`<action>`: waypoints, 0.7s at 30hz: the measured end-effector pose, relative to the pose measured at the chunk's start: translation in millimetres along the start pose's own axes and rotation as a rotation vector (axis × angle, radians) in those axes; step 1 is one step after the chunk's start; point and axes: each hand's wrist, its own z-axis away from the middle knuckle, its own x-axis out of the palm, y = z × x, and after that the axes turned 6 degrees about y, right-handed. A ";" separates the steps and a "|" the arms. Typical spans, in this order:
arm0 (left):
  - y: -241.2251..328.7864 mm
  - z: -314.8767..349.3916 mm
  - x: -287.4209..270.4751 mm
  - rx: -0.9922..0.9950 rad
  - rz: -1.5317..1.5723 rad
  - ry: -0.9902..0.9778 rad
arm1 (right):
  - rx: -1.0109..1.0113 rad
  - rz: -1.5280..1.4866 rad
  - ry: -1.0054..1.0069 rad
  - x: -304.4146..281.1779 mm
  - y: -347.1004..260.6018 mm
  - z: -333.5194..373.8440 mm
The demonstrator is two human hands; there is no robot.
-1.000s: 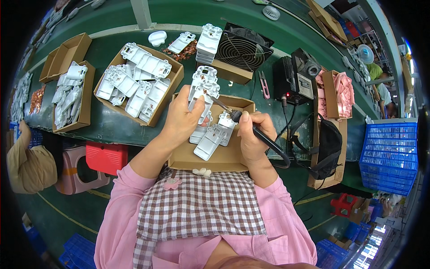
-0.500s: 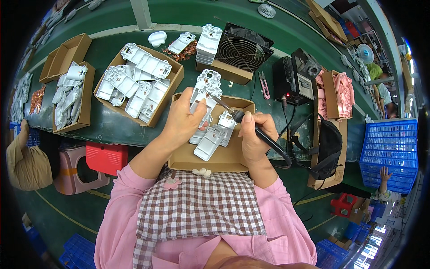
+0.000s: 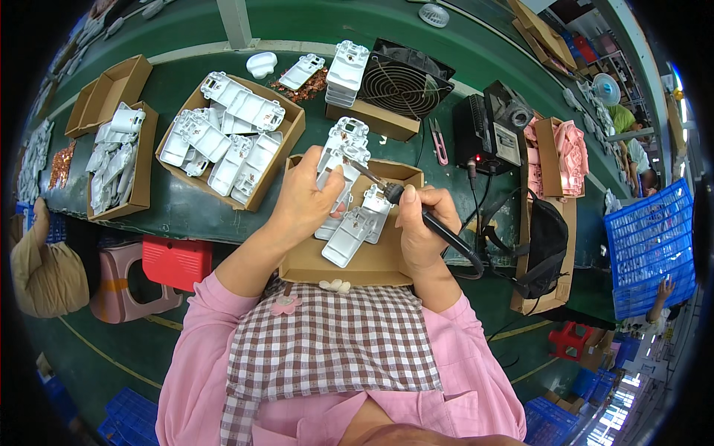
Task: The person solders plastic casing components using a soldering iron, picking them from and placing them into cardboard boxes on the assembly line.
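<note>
My left hand point(image 3: 306, 195) grips a white plastic housing point(image 3: 346, 143) by its side, tilted above an open cardboard box point(image 3: 301, 262). In my right hand point(image 3: 425, 223) is a soldering iron point(image 3: 392, 192) with a black handle and cable, held like a pen. Its metal tip reaches the middle of the held housing; whether it touches is too small to tell. Below, more white housings point(image 3: 348, 239) lie in the box, one slanting across the others.
Left stands a box of white housings point(image 3: 223, 141). Copper-coloured small parts point(image 3: 303, 91) lie behind, beside a black fan point(image 3: 405, 85). To the right are tweezers point(image 3: 439, 141), a black soldering station point(image 3: 487, 134), a black bag point(image 3: 547, 245) and pink parts point(image 3: 569, 157).
The held housing and my hands have barely shifted. At the far right, the blue crate has tilted and moved, with another person's hand at it.
</note>
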 end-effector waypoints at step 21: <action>-5.4 -14.0 -4.4 -0.136 0.388 -0.148 | -0.075 -0.215 0.028 -7.2 -5.8 -1.0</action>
